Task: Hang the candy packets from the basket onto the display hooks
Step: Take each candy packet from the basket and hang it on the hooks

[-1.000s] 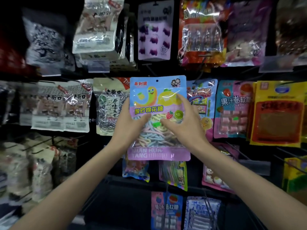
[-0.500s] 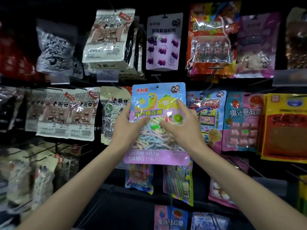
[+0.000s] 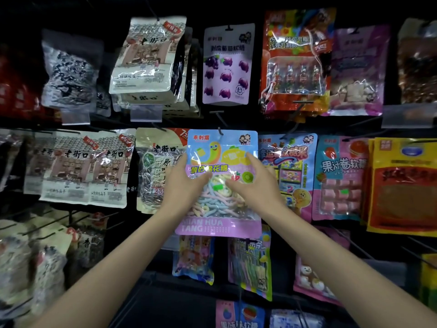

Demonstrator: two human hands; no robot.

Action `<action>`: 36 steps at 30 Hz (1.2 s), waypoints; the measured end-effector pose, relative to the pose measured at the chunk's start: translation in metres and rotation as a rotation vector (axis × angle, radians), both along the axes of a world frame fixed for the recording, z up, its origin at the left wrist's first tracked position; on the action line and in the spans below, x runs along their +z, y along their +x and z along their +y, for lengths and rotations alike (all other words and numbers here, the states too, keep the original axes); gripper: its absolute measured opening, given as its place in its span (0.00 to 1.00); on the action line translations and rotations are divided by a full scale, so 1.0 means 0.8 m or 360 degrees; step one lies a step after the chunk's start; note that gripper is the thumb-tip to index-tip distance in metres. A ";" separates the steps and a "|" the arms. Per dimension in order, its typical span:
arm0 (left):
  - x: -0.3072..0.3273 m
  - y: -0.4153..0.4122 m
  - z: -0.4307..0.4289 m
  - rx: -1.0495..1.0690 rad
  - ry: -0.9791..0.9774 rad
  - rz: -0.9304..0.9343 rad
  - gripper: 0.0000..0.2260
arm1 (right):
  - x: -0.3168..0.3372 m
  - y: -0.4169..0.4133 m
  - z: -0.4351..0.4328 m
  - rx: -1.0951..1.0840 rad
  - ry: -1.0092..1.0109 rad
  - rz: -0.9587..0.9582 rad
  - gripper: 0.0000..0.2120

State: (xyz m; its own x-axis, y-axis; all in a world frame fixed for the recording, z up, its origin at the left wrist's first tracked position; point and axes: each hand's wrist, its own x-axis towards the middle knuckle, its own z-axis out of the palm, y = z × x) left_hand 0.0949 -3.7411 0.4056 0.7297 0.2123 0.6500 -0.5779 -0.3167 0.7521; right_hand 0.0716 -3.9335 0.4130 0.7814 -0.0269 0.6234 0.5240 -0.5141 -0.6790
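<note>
A blue and pink candy packet [image 3: 221,150] with pastel sour strips showing through its window is held up against the middle row of the display. My left hand [image 3: 182,183] grips its left edge, thumb across the front. My right hand [image 3: 254,185] grips its right side, thumb on the window. A black display hook [image 3: 220,131] pokes out right at the packet's top centre hole. No basket is in view.
Hanging snack bags fill the rack: a purple grape gummy packet [image 3: 228,65] above, a seed bag [image 3: 157,171] to the left, a blue candy packet [image 3: 287,171] to the right, more packets [image 3: 250,263] below. Bare hooks [image 3: 296,107] and price tags [image 3: 146,112] jut forward.
Both hands have carried the packet further in toward the rack. Its top hole now meets the hook. The view has tilted a little upward.
</note>
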 end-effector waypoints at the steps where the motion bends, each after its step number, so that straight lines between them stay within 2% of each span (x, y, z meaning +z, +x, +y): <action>1: 0.000 0.011 -0.001 0.0030 0.0043 -0.0006 0.25 | 0.000 0.005 0.001 -0.0054 -0.0041 0.0001 0.41; 4: 0.002 0.042 -0.004 0.0127 0.0154 0.0058 0.31 | 0.000 0.027 0.002 -0.0216 -0.0198 0.0021 0.44; 7: 0.007 0.059 -0.014 0.0249 0.0277 0.0157 0.27 | 0.003 0.052 0.001 -0.0336 -0.0353 0.0034 0.48; 12: 0.012 0.096 -0.033 0.0406 0.0401 0.0254 0.26 | 0.006 0.089 -0.002 -0.0560 -0.0541 0.0008 0.52; 20: 0.017 0.141 -0.047 0.0548 0.0448 0.0389 0.39 | 0.001 0.128 0.003 -0.0732 -0.0741 -0.0019 0.54; 24: 0.007 0.146 -0.051 0.0560 0.0479 0.0226 0.36 | -0.007 0.142 0.005 -0.0758 -0.0760 -0.0072 0.54; 27: -0.014 0.137 -0.060 0.0595 0.0746 0.0058 0.38 | -0.013 0.144 0.001 -0.0778 -0.0786 -0.0116 0.54; 31: -0.037 0.125 -0.071 0.0851 0.1226 -0.0079 0.44 | -0.018 0.146 -0.002 -0.0763 -0.0792 -0.0168 0.53; 36: -0.038 0.126 -0.069 0.0910 0.1364 -0.0111 0.44 | -0.021 0.144 -0.002 -0.0709 -0.0788 -0.0138 0.53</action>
State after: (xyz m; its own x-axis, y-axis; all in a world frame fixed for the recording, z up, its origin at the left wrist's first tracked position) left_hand 0.1956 -3.7960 0.3754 0.6200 -0.0389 0.7836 -0.2060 -0.9718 0.1148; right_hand 0.1867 -3.9352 0.3965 0.7085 -0.0303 0.7050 0.2315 -0.9338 -0.2727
